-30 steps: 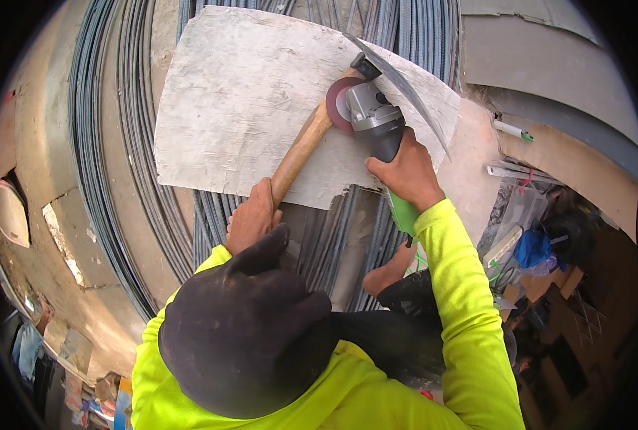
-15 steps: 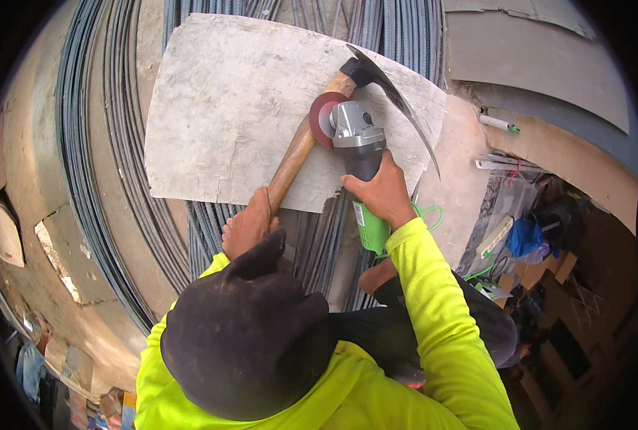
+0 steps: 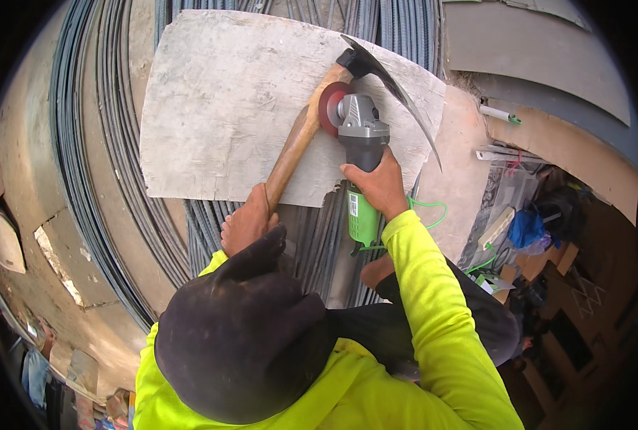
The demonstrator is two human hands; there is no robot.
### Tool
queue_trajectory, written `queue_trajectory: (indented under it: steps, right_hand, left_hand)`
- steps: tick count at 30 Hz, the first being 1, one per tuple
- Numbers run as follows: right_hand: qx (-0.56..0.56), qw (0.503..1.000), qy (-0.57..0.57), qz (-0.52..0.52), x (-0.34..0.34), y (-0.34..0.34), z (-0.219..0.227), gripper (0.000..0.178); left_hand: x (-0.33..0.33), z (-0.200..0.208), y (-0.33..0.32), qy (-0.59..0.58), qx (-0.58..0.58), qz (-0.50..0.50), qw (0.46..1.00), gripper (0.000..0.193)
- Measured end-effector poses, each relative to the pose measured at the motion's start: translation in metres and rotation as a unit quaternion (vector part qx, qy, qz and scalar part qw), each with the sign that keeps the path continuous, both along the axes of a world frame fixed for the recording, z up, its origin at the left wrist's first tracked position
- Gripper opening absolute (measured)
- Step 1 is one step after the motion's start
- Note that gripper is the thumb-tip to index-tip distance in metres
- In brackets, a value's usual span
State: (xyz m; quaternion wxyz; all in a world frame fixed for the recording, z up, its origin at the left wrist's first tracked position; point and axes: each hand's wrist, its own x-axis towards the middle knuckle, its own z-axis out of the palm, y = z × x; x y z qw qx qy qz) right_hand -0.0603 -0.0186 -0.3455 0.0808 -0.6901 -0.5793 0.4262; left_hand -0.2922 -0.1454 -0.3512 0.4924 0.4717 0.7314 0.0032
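- Pickaxe (image 3: 348, 93) lies flat on a pale, worn board (image 3: 218, 107), its wooden handle running down and to the left from the dark, pointed steel head.
- We see the board resting on top of long bundles of grey steel rebar (image 3: 97, 143) that curve across the view.
- Our left hand (image 3: 247, 222) is clenched round the lower end of the pickaxe handle, just past the near edge of the board.
- Our right hand (image 3: 376, 188) is clenched round the body of an angle grinder (image 3: 358, 154), grey at the front and green at the back.
- We see the grinder's reddish disc (image 3: 331, 107) set against the wooden handle, close below the steel head; whether it truly touches we cannot tell.
- A green cord (image 3: 430, 211) loops from the rear of the grinder, just beside our right forearm.
- Both our arms wear bright yellow sleeves (image 3: 426, 301), and a dark cap (image 3: 240, 337) fills the lower middle of the view.
- To the right, well apart from the board, we see a heap of loose items on the ground, among them a blue bag (image 3: 527, 228) and a pale block (image 3: 497, 228).
- A white marker with a green tip (image 3: 498, 115) lies on the tan surface beyond the board's right edge.
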Motion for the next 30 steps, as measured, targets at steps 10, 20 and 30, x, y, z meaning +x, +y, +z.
queue_trajectory:
  steps: [10, 20, 30]
  right_hand:
    - [0.028, 0.999, 0.022, -0.002, -0.002, -0.015, -0.004, 0.067]
    - [0.031, 0.999, 0.008, 0.004, -0.008, -0.017, -0.009, 0.067]
    - [0.030, 0.990, -0.092, 0.102, 0.004, -0.001, 0.009, 0.065]
  left_hand:
    - [0.001, -0.005, -0.003, 0.017, -0.019, 0.020, 0.999, 0.043]
    - [0.000, 0.000, -0.003, 0.015, -0.015, 0.028, 0.999, 0.042]
    - [0.003, 0.004, 0.001, -0.013, 0.062, 0.052, 0.997, 0.042]
